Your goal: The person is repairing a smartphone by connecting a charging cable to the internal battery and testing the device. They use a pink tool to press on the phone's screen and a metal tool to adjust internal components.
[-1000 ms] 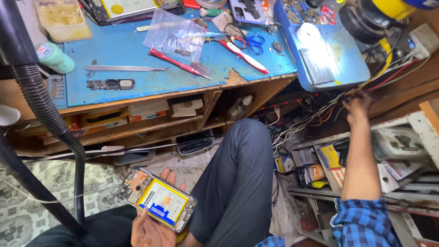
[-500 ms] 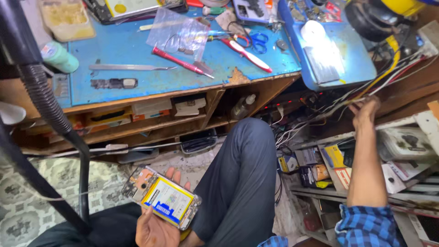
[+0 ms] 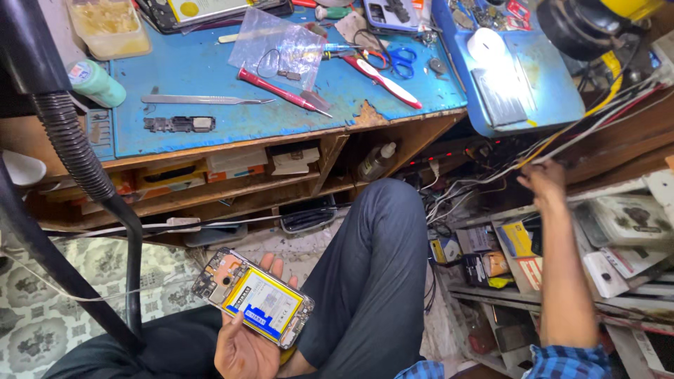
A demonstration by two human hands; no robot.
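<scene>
My left hand [image 3: 246, 347] rests low over my lap and holds an opened phone [image 3: 254, 297] with its back cover off, showing the battery with a yellow and white label and the circuit board. My right hand [image 3: 542, 181] is stretched out to the right, up among a bundle of loose wires [image 3: 562, 137] under the edge of the blue workbench; its fingers are blurred and I cannot tell whether they grip anything.
The blue workbench [image 3: 210, 70] carries tweezers [image 3: 203, 100], a red screwdriver [image 3: 281, 91], a clear plastic bag [image 3: 277, 45], blue scissors [image 3: 400, 60] and a green bottle [image 3: 95, 81]. A black hose [image 3: 77, 154] hangs at left. Shelves of small boxes [image 3: 519, 242] stand at right.
My right hand has moved up and slightly left into the wires. The phone in my left hand has stayed in the lap, shifting a little in the view.
</scene>
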